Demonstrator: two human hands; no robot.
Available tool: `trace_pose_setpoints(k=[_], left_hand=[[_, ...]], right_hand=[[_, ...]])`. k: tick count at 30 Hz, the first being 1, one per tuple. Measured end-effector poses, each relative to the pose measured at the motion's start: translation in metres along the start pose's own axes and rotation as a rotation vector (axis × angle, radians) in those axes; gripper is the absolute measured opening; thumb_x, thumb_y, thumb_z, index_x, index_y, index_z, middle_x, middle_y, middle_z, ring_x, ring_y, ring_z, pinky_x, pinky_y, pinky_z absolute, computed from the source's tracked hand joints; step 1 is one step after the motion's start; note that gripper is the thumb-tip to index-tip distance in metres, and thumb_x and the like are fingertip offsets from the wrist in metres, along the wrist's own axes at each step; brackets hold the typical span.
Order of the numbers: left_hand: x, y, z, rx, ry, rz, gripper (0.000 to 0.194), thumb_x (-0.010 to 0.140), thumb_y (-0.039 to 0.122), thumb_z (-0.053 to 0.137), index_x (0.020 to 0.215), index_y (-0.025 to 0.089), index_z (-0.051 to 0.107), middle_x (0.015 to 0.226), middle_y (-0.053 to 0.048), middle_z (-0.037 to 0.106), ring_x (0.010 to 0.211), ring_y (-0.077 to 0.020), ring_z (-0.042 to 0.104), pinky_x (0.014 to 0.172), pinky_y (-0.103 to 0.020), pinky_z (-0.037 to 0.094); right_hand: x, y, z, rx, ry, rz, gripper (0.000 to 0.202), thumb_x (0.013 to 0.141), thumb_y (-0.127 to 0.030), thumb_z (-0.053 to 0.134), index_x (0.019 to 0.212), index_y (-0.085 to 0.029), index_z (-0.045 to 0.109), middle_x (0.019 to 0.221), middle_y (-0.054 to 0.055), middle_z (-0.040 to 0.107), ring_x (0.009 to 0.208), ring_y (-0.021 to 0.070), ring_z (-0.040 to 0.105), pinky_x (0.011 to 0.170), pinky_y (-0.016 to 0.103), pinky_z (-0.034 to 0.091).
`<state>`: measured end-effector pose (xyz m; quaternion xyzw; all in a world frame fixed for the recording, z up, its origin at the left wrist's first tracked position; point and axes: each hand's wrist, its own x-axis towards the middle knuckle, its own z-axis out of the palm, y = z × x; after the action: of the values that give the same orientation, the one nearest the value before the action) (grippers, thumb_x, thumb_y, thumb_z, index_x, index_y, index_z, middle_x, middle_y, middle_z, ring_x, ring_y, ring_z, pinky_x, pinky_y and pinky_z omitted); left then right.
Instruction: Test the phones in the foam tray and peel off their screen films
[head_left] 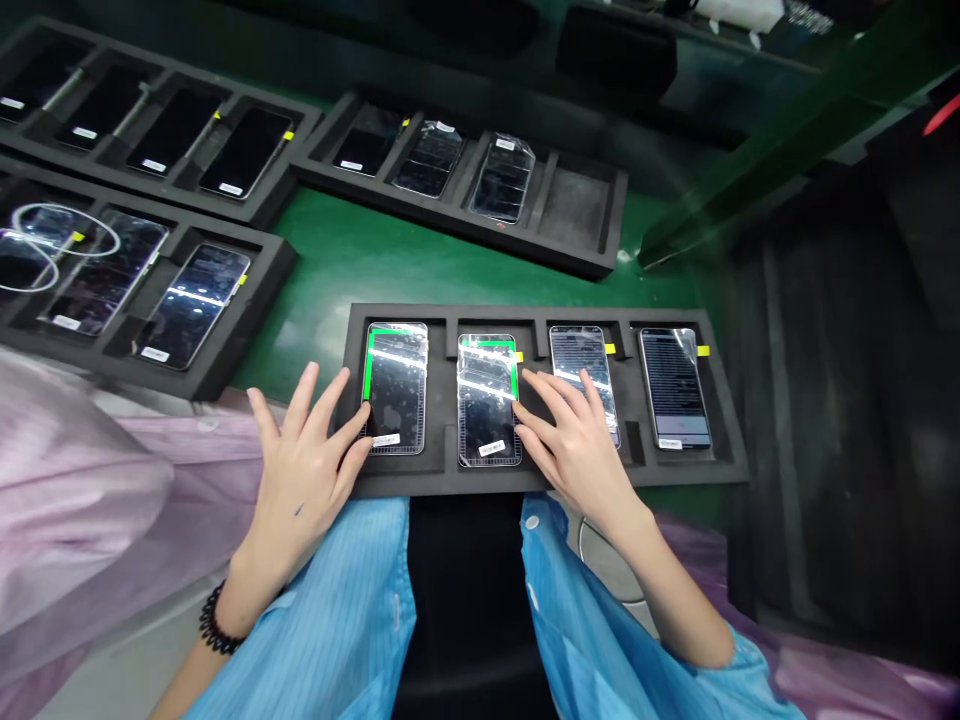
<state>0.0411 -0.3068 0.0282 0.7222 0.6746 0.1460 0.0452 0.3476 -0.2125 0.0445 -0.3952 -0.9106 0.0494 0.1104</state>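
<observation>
Several phones lie face up in a black foam tray (405, 482) in front of me. My left hand (307, 465) has its fingers spread, a fingertip touching the left edge of the leftmost phone (395, 395). That screen shows a green band along its top and left and a grid border. My right hand (574, 435) rests fingertips at the right edge of the second phone (489, 405), whose green band runs along the top and right. Partly behind my right hand is a third phone (577, 350) showing lines of text. A fourth phone (675, 385) also shows text.
Further foam trays with phones stand at the back: one tray (450, 215) behind mine, one (277, 200) at the far left, and one (247, 335) nearer left. A white cable (94, 215) lies coiled over the nearer left tray. A person's pink sleeve (82, 450) is at my left.
</observation>
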Motion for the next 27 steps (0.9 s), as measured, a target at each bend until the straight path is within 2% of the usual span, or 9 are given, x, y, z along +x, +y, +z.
trace_pose_setpoints(k=[7, 12, 17, 18, 20, 21, 23, 25, 27], left_hand=[[-0.017, 0.006, -0.004, 0.05, 0.012, 0.066, 0.033, 0.103, 0.029, 0.045, 0.119, 0.019, 0.072, 0.155, -0.016, 0.051, 0.158, -0.0357, 0.02, 0.128, -0.073, -0.002], [-0.026, 0.005, -0.012, 0.022, 0.0, 0.122, 0.03, 0.102, 0.028, 0.047, 0.105, 0.022, 0.076, 0.147, -0.013, 0.059, 0.155, -0.0367, 0.03, 0.126, -0.075, 0.003], [-0.023, -0.002, -0.017, -0.062, -0.025, 0.127, 0.032, 0.102, 0.028, 0.045, 0.089, 0.026, 0.075, 0.133, -0.008, 0.069, 0.147, -0.0349, 0.044, 0.127, -0.074, 0.008], [-0.019, -0.005, -0.017, -0.069, -0.027, 0.117, 0.03, 0.102, 0.029, 0.046, 0.091, 0.027, 0.074, 0.133, -0.008, 0.069, 0.147, -0.0346, 0.044, 0.127, -0.073, 0.009], [-0.01, -0.009, -0.015, -0.062, -0.041, 0.098, 0.024, 0.101, 0.033, 0.05, 0.103, 0.028, 0.073, 0.14, -0.01, 0.064, 0.15, -0.0353, 0.039, 0.127, -0.072, 0.008], [-0.005, -0.012, -0.014, -0.053, -0.059, 0.096, 0.024, 0.101, 0.036, 0.051, 0.113, 0.028, 0.07, 0.146, -0.011, 0.059, 0.152, -0.0364, 0.035, 0.127, -0.073, 0.008], [0.005, -0.016, -0.011, -0.039, -0.126, 0.119, 0.037, 0.1, 0.042, 0.051, 0.134, 0.027, 0.06, 0.157, -0.014, 0.046, 0.156, -0.0396, 0.025, 0.124, -0.077, 0.007], [0.014, -0.018, -0.009, -0.027, -0.201, 0.155, 0.054, 0.1, 0.047, 0.052, 0.149, 0.025, 0.044, 0.165, -0.017, 0.033, 0.158, -0.0421, 0.015, 0.121, -0.079, 0.008], [0.021, -0.019, -0.007, -0.003, -0.249, 0.18, 0.063, 0.1, 0.048, 0.052, 0.155, 0.023, 0.034, 0.168, -0.019, 0.025, 0.159, -0.0428, 0.009, 0.121, -0.079, 0.009]], right_hand=[[-0.02, -0.007, -0.007, 0.022, -0.008, -0.081, 0.027, 0.103, -0.022, 0.051, 0.111, -0.016, 0.075, 0.144, 0.014, 0.064, 0.129, 0.0292, 0.061, 0.118, 0.063, 0.042], [-0.025, -0.011, -0.017, 0.127, -0.044, -0.131, 0.025, 0.102, -0.018, 0.052, 0.101, -0.016, 0.077, 0.135, 0.011, 0.07, 0.123, 0.0261, 0.065, 0.116, 0.057, 0.048], [-0.014, 0.006, -0.021, 0.337, -0.039, -0.097, 0.032, 0.101, -0.019, 0.053, 0.075, -0.02, 0.072, 0.123, 0.007, 0.074, 0.115, 0.023, 0.068, 0.113, 0.051, 0.051], [-0.009, 0.011, -0.022, 0.358, -0.03, -0.077, 0.029, 0.101, -0.02, 0.054, 0.078, -0.02, 0.072, 0.125, 0.008, 0.073, 0.118, 0.0237, 0.067, 0.112, 0.051, 0.052], [0.001, 0.019, -0.024, 0.335, -0.059, -0.037, 0.015, 0.099, -0.023, 0.06, 0.105, -0.021, 0.074, 0.138, 0.011, 0.065, 0.129, 0.0272, 0.06, 0.115, 0.054, 0.048], [0.007, 0.02, -0.024, 0.303, -0.102, -0.024, 0.027, 0.096, -0.024, 0.066, 0.122, -0.021, 0.069, 0.147, 0.013, 0.058, 0.137, 0.0294, 0.054, 0.119, 0.058, 0.043], [0.018, 0.02, -0.025, 0.251, -0.215, -0.029, 0.065, 0.086, -0.026, 0.078, 0.146, -0.02, 0.052, 0.16, 0.017, 0.044, 0.149, 0.0328, 0.041, 0.125, 0.064, 0.03], [0.029, 0.014, -0.024, 0.234, -0.307, -0.062, 0.09, 0.077, -0.027, 0.087, 0.154, -0.02, 0.04, 0.165, 0.018, 0.034, 0.155, 0.034, 0.031, 0.128, 0.065, 0.02], [0.037, 0.007, -0.02, 0.217, -0.347, -0.09, 0.105, 0.071, -0.028, 0.091, 0.158, -0.019, 0.033, 0.168, 0.02, 0.028, 0.157, 0.0349, 0.025, 0.129, 0.065, 0.015]])
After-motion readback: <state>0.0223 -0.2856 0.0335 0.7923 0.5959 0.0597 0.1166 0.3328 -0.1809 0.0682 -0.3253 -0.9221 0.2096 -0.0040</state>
